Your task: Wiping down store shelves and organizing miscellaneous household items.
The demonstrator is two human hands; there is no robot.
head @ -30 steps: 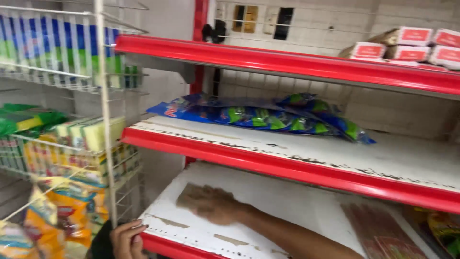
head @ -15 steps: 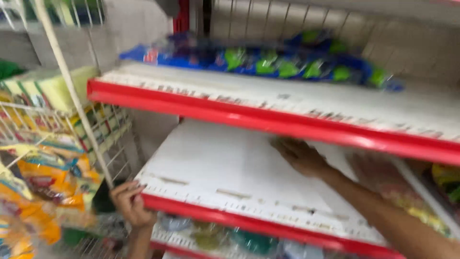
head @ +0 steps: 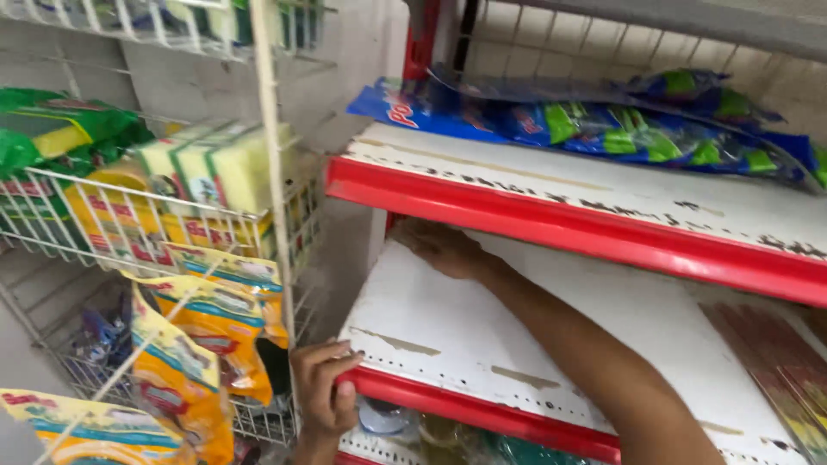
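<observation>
Middle shelf (head: pixel 551 344), white board with red front lip and scuffed, chipped paint: lying directly under both hands, between an upper shelf and a lower one.

Right hand (head: pixel 441 248): lying flat, palm down, on the back left part of the white board, fingers together and stretched toward the shelf's left edge; clamped on nothing. The forearm is crossing the board diagonally from lower right.

Left hand (head: pixel 326 387): gripping the front left corner of the same shelf, fingers curled over the red lip, thumb underneath or behind, not clear which. The two hands are sitting well apart, one at the front corner, one at the back.

Flat reddish-brown packets (head: pixel 767 353): lying on the board far to the right of the right hand.

Upper shelf (head: pixel 603 207): running just above the right hand, same white top and red lip.

Blue and green bags (head: pixel 620 129): lying in a row on the upper shelf, above and right of the right hand.

Wire rack (head: pixel 267 172): standing just left of the left hand, holding yellow-green sponges (head: pixel 215 164) in its basket.

Yellow and orange pouches (head: pixel 207 327): hanging on the rack, beside and left of the left hand.

Lower shelf: showing below the left hand, contents blurred.
</observation>
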